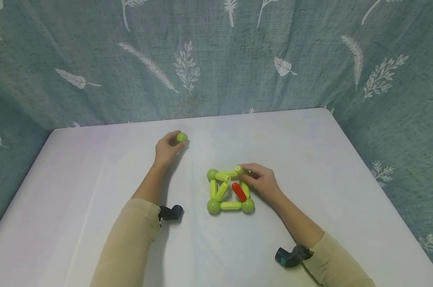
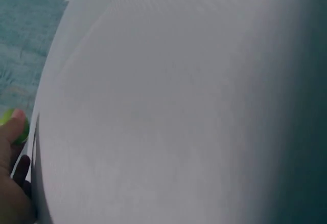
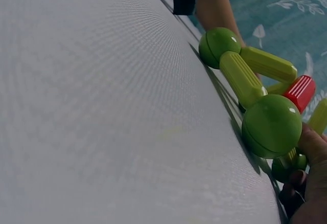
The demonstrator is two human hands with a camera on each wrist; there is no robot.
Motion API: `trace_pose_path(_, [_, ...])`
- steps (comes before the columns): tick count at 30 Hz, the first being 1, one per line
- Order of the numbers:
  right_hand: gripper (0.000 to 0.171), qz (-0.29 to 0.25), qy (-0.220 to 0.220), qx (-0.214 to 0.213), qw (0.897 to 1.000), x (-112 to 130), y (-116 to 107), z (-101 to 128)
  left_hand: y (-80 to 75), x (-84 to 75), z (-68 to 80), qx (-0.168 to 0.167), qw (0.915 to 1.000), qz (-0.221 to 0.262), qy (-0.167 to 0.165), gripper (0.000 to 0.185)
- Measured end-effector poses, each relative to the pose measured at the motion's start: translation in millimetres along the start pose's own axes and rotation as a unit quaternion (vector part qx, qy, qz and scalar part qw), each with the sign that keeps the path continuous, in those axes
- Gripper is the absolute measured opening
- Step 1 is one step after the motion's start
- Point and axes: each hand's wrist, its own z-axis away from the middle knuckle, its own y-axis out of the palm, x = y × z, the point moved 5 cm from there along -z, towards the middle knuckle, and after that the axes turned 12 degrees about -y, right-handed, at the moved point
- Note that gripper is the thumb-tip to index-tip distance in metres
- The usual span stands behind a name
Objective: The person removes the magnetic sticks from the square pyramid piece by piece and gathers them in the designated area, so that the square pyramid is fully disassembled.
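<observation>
With thumb and fingers my left hand (image 1: pixel 167 151) pinches a green ball (image 1: pixel 182 137) beyond the frame and to its left. A square frame of green balls (image 1: pixel 213 206) joined by yellow-green sticks (image 1: pixel 231 205) lies on the table. Two more yellow-green sticks and a red stick (image 1: pixel 239 191) rise tilted from its corners. At the far right corner my right hand (image 1: pixel 262 180) pinches another yellow-green stick (image 1: pixel 239 170), seen nearly end-on. The corner ball (image 3: pixel 288 168) there shows beside the fingers in the right wrist view and is mostly hidden in the head view.
A white-covered table (image 1: pixel 302 143) carries everything. Behind it hangs a blue-green curtain (image 1: pixel 216 59) with white leaf prints, which continues along both sides. Dark wrist cameras (image 1: pixel 171 213) stick out at both sleeves.
</observation>
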Motion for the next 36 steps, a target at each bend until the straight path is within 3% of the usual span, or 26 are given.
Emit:
trace_pose_path(4, [0.026, -0.008, 0.0, 0.002, 1.0, 0.0, 0.8, 0.5, 3.6, 0.4, -1.9, -0.026, 0.9971, -0.072, 0.005, 0.055])
trace_pose_path(7, [0.026, -0.009, 0.001, 0.004, 1.0, -0.8, 0.8, 0.4, 4.6, -0.9, -1.8, -0.036, 0.9954, -0.088, 0.015, 0.054])
trace_pose_path(36, [0.029, -0.016, 0.023, 0.013, 1.0, -2.7, -1.8, 0.8, 3.9, 1.0, 0.3, -0.033, 0.9984, -0.044, -0.011, 0.059])
